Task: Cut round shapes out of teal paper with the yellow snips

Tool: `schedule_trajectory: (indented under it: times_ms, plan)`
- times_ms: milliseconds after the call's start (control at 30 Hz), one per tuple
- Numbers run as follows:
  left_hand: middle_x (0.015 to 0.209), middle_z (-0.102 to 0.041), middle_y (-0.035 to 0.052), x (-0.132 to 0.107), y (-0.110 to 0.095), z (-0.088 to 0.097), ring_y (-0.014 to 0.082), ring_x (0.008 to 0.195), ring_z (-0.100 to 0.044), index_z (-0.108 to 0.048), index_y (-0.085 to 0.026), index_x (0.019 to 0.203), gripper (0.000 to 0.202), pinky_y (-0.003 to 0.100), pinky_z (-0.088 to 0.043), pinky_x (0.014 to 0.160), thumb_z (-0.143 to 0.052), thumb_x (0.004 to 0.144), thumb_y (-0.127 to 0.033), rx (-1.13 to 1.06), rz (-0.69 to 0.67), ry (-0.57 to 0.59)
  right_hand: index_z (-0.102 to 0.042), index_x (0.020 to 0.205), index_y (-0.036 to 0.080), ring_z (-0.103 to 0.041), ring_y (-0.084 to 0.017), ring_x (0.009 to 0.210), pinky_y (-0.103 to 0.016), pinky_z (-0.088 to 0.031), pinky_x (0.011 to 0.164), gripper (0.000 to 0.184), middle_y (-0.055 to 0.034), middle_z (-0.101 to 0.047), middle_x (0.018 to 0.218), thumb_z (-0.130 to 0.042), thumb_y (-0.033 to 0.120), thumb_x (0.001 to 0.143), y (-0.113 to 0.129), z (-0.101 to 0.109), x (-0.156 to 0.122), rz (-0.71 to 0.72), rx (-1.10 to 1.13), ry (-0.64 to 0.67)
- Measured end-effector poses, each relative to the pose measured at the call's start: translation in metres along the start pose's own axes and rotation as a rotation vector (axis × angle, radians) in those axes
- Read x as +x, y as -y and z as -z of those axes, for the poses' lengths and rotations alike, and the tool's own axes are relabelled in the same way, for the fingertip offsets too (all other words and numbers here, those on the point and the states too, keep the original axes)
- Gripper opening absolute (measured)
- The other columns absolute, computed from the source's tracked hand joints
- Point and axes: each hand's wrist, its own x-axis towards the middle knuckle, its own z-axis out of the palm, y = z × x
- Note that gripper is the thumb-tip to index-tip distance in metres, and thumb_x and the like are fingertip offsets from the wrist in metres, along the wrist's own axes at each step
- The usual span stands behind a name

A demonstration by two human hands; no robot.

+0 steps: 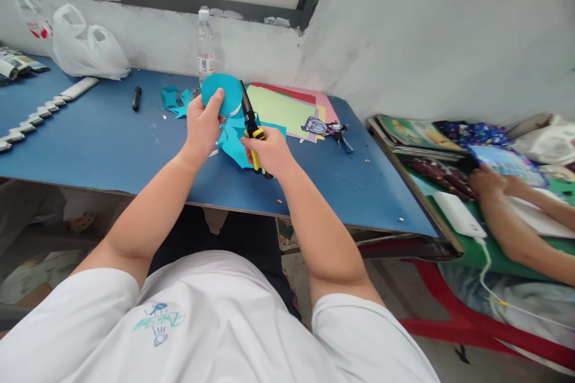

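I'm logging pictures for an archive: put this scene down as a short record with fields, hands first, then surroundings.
Left hand: holds a blue paper disc, thumb on its face
Right hand: holds scissors with black and yellow handles
Blades: beside the disc's right edge; contact unclear
Under the hands: more blue paper on a blue table
Beyond the right hand: coloured sheets
Near the wall: clear bottle, white plastic bag
Far right: another person's arm
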Motion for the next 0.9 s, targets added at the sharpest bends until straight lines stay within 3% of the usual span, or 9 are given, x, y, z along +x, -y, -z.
schedule_trajectory:
  times_ms: [167, 533, 900]
  plan:
    - [0.063, -0.03, -0.005, -0.0037, -0.0031, -0.0011, 0.0098, 0.053, -0.032, -0.033, -0.025, 0.066, 0.094, 0.027, -0.036, 0.046, -0.095, 0.088, -0.092, 0.026, -0.002, 0.057, -0.061, 0.073, 0.027, -0.062, -0.019, 0.054, -0.036, -0.053, 0.056, 0.031, 0.0006, -0.064, 0.065, -0.088, 0.033, 0.088, -0.0013, -0.0004, 0.0009, -0.015, 0.024, 0.009]
    - [0.066, -0.033, -0.0046, -0.0081, -0.0091, -0.0017, 0.0092, 0.054, -0.034, -0.037, -0.024, 0.065, 0.085, 0.027, -0.032, 0.045, -0.103, 0.095, -0.069, -0.036, -0.023, 0.022, -0.064, 0.075, 0.026, -0.062, -0.019, 0.056, -0.036, -0.054, 0.057, 0.027, -0.0005, -0.066, 0.065, -0.088, 0.033, 0.084, 0.0009, 0.0021, -0.0002, 0.011, 0.068, 0.079]
    - [0.061, -0.034, -0.0054, -0.0037, -0.0046, -0.0007, 0.0071, 0.051, -0.031, -0.038, -0.022, 0.062, 0.092, 0.027, -0.029, 0.044, -0.102, 0.087, -0.082, -0.034, -0.073, 0.077, -0.068, 0.083, 0.026, -0.064, -0.019, 0.064, -0.036, -0.059, 0.065, 0.023, -0.0003, -0.067, 0.069, -0.089, 0.034, 0.081, 0.0046, 0.0056, -0.0021, 0.001, 0.086, 0.095]
